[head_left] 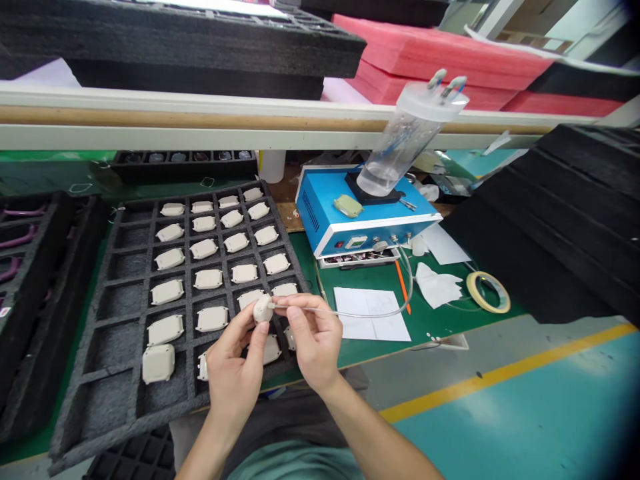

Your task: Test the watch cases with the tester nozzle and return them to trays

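Observation:
Between the thumb and fingers of my left hand (237, 363) is a small cream watch case (262, 309), held edge-on over the foam tray. My right hand (316, 340) pinches the end of a clear thin tube (367, 313), its tip at the side of the case; whether it enters a hole I cannot tell. The tube curves back to the front of a blue machine (320, 200). Under my hands lies a grey foam tray (117, 303) with rows of similar cream cases. One case (159, 363) overlaps the edge of its compartment at the near left.
A clear cylinder (395, 143) of liquid and a greenish case (349, 206) stand on the machine. To the right are white paper (370, 313), an orange pen (403, 287), crumpled tissue (438, 285) and a tape roll (489, 292). A shelf edge (200, 137) crosses behind.

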`<state>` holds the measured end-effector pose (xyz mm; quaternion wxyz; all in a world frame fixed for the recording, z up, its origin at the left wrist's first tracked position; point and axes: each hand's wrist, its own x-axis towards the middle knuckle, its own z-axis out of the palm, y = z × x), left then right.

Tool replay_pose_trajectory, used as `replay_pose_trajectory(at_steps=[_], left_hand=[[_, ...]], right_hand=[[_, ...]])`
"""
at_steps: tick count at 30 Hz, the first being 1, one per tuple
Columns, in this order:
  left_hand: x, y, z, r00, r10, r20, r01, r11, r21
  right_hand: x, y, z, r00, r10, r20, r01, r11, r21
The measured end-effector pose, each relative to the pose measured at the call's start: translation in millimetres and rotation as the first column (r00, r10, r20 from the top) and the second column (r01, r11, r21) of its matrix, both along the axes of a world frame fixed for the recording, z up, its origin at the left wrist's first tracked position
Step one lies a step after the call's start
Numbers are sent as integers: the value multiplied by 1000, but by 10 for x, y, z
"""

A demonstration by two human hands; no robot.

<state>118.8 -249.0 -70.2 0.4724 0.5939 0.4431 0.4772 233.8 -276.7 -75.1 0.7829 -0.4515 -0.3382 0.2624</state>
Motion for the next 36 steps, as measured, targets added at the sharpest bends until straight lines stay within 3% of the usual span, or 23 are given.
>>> replay_pose_trajectory(at_steps=[29, 36], left_hand=[[1, 1, -13, 1000, -1, -9, 0, 1000, -22], [-13, 4, 59, 998, 13, 58, -8, 997, -83]], right_hand=[[9, -4, 4, 1000, 4, 0, -4, 1000, 5], [-42, 29, 7, 998, -24, -65, 22, 1000, -21]])
